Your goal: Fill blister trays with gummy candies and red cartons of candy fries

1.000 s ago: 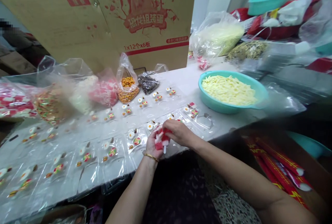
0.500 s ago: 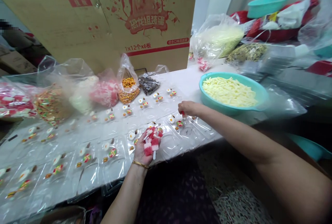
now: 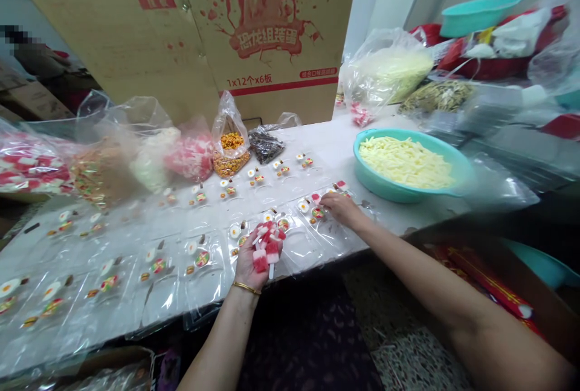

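Observation:
My left hand (image 3: 252,261), palm up and cupped, holds a pile of red-and-white popsicle-shaped gummies (image 3: 268,246) with white sticks. Above a clear plastic tray (image 3: 312,237) to its right, my right hand (image 3: 341,207) has its fingers pinched together at one popsicle-shaped gummy (image 3: 316,197). That tray also carries a fried-egg gummy (image 3: 303,206), a round pizza-like gummy (image 3: 318,213) and a small burger-like gummy (image 3: 312,220). Another pink-and-white gummy (image 3: 341,185) lies just beyond my right hand.
Rows of similar filled trays (image 3: 199,261) cover the table (image 3: 335,137). Bags of gummies (image 3: 188,155) line the back, before a tall cardboard box (image 3: 272,95). A turquoise basin (image 3: 385,184) of pale yellow sticks stands right. A person (image 3: 34,55) is in the far left background.
My right hand has come down and slightly right to the tray, where pink-and-white gummies now show. The left hand stays cupped around its pile. The view has shifted slightly.

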Action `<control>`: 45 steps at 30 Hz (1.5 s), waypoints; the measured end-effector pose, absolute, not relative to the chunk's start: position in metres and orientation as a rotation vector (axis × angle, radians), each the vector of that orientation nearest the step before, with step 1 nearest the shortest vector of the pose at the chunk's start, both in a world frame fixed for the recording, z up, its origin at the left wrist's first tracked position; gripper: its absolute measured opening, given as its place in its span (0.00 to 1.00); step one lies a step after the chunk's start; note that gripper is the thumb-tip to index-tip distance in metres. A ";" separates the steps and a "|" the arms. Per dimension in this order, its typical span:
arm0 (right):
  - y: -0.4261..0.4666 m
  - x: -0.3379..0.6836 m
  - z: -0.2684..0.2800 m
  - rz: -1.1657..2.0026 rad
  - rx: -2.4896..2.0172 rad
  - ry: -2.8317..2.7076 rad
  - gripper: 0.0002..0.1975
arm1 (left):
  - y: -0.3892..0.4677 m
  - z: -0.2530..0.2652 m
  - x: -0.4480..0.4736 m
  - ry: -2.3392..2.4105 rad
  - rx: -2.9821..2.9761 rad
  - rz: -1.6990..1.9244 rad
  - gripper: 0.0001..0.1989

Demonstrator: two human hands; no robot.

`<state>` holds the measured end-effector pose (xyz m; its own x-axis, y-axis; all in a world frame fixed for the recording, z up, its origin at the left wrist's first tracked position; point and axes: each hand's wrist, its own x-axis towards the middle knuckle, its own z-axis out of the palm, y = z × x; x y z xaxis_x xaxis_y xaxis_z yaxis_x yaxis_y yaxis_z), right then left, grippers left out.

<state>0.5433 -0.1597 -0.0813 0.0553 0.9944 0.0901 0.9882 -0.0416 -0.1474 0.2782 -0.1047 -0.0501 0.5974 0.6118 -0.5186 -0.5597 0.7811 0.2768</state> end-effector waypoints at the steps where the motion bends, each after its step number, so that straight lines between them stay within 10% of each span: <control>1: -0.160 0.542 -0.083 0.041 -2.153 -2.019 0.12 | -0.105 -0.051 0.278 0.637 0.095 0.679 0.04; 22: -0.132 0.441 -0.029 0.819 -1.351 -1.138 0.10 | -0.089 -0.063 0.274 0.704 0.059 0.757 0.06; 35: -0.146 0.442 -0.084 -0.056 -2.122 -1.979 0.13 | -0.075 -0.056 0.237 0.704 0.051 0.890 0.09; 45: -0.138 0.382 -0.040 0.464 -1.434 -1.731 0.14 | -0.083 -0.058 0.235 0.653 0.056 0.831 0.08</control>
<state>0.3824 -0.1379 -0.0403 -0.0134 0.9350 0.3545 0.6321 0.2826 -0.7215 0.2350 -0.0829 -0.0576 0.4918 0.7011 -0.5163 -0.6679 0.6842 0.2928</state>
